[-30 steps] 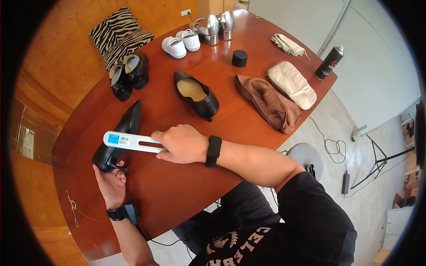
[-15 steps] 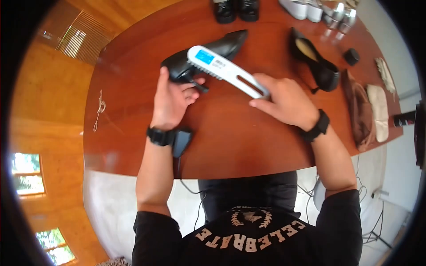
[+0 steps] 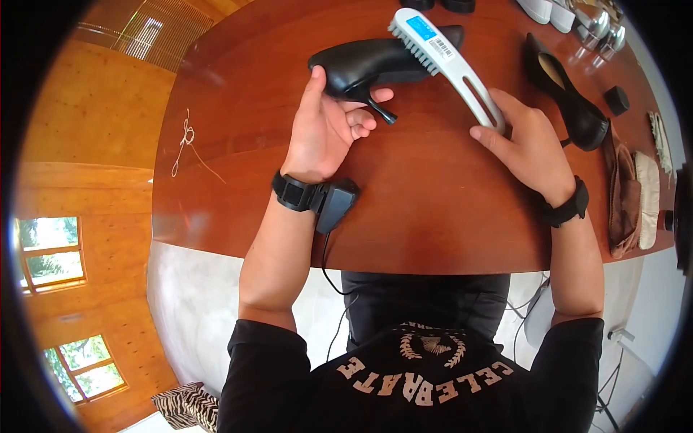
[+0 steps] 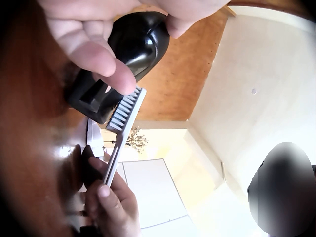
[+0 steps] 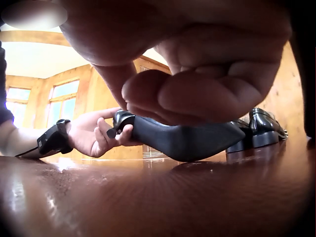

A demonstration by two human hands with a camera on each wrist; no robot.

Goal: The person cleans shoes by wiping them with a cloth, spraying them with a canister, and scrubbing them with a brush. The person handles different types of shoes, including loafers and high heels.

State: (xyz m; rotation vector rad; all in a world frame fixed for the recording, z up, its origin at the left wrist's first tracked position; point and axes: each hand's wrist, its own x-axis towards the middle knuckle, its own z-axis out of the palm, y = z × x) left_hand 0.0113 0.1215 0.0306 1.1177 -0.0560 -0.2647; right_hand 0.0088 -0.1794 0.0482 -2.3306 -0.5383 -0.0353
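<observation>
In the head view a black high-heeled pump [image 3: 354, 65] lies on its side, toe to the right and its thin heel towards the person. My left hand [image 3: 323, 133] holds its rear end, thumb at the back and fingers around the heel. The sole [image 5: 182, 140] faces the right wrist camera, its front low over the table. My right hand [image 3: 530, 144] grips the slotted handle of a white brush [image 3: 444, 58]. The brush head overlaps the pump's toe half; its grey bristles [image 4: 123, 111] point at the shoe in the left wrist view.
The other black pump [image 3: 577, 101] stands on the wooden table [image 3: 433, 209], right of the brush. Beyond it are a black cap [image 3: 616, 100], a brown cloth [image 3: 624, 195], a cream cloth [image 3: 647, 191] and silver heeled shoes [image 3: 593, 29]. A thin string [image 3: 188, 137] lies at left.
The head view has swung round. Over the pump, the brush has moved from the rear half towards the toe. My left hand keeps its hold at the heel.
</observation>
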